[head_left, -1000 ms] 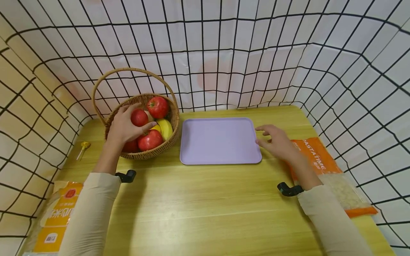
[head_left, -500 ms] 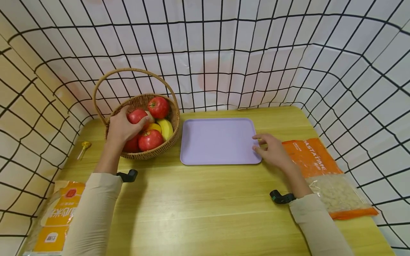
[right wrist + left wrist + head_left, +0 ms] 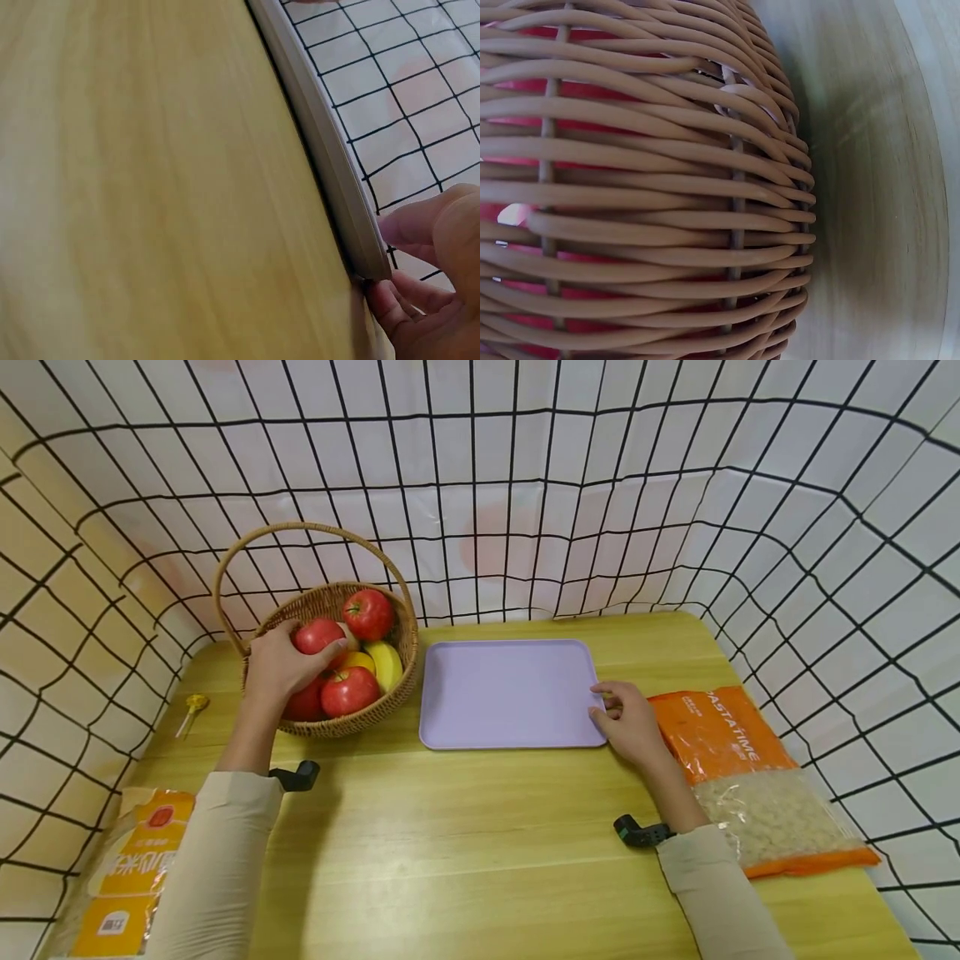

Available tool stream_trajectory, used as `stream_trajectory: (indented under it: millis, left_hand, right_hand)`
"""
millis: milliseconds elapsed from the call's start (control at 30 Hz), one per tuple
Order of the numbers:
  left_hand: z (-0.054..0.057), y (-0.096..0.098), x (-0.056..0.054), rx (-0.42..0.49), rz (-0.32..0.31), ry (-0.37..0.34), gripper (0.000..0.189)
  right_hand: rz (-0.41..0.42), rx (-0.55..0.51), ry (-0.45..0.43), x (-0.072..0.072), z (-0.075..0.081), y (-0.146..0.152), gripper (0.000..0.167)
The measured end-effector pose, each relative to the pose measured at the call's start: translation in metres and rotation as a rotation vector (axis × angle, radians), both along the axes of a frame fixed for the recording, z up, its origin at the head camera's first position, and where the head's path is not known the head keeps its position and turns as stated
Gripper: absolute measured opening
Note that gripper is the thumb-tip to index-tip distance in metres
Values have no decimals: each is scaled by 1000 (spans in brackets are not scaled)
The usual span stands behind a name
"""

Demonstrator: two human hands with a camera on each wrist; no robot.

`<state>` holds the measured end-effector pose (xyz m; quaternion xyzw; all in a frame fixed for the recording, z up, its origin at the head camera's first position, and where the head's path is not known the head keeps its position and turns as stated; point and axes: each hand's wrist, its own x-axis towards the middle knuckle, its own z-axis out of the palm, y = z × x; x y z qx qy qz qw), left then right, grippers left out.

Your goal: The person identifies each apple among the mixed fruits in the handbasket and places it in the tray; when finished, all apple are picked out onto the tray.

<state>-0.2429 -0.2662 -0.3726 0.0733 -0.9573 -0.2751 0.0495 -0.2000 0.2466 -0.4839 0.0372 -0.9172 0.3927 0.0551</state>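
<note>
In the head view a wicker basket (image 3: 360, 723) with a tall handle stands at the left back of the table. My left hand (image 3: 276, 667) reaches inside it, thumb and fingers around a red apple (image 3: 319, 633). More apples (image 3: 350, 692), a banana (image 3: 387, 667) and a yellow-orange fruit (image 3: 359, 661) lie beside that one. From the left wrist, only the basket's woven side (image 3: 645, 196) shows, red behind its gaps. A lilac tray (image 3: 510, 693) lies flat at the middle back. My right hand (image 3: 633, 724) pinches its right edge; the right wrist view shows thumb and fingers at the tray's corner (image 3: 341, 172).
An orange pasta bag (image 3: 750, 760) lies to the right, close beside my right forearm. At the left front is a yellow-orange food bag (image 3: 131, 885), and a yellow lollipop (image 3: 196, 703) lies left of the basket. A black-gridded white sheet (image 3: 495, 493) encloses the back and sides.
My left hand has lowered with its apple and closed around it more. My right hand has moved left and toward me, from near the tray's side to a pinch on its edge.
</note>
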Motion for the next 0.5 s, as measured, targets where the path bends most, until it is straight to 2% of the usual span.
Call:
stream_trajectory:
  millis: [267, 500]
  left_hand:
    - [-1, 2, 2, 27, -7, 73, 103]
    - [2, 7, 6, 62, -19, 178, 94]
  right_hand:
    - [-3, 11, 11, -4, -8, 2, 33]
    - [-19, -12, 2, -8, -9, 1, 31]
